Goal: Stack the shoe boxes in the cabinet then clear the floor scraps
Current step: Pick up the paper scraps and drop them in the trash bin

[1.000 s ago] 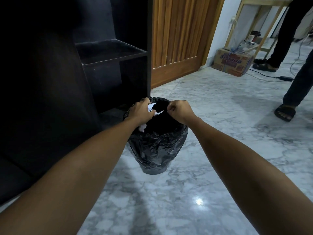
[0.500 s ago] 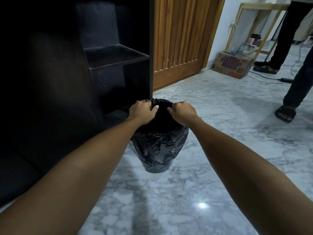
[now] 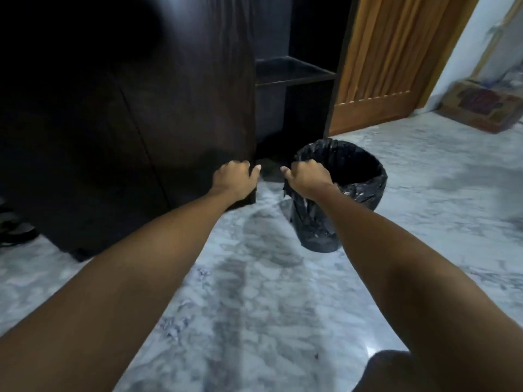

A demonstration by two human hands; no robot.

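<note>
A bin lined with a black bag [image 3: 359, 190] stands on the marble floor beside the dark cabinet [image 3: 169, 108]. My right hand [image 3: 308, 178] sits at the bin's near left rim, its fingers curled round the bag's edge. To the left, my left hand [image 3: 235, 179] hovers before the cabinet's front corner, fingers curled with nothing seen in them. Small paper scraps [image 3: 172, 326] lie on the floor between my arms, with another bit [image 3: 202, 273] further up. The open cabinet shelf [image 3: 291, 70] holds no visible shoe boxes.
A wooden door [image 3: 396, 60] rises behind the bin. A blurred cardboard box [image 3: 484, 106] sits by the wall at the far right. Dark footwear [image 3: 14, 227] lies at the left edge. My knee [image 3: 396, 372] shows at the bottom right.
The view swung left and down. My left hand left the bin's mouth and moved left towards the cabinet corner. My right hand stays at the bin's rim. The white scrap is gone from view.
</note>
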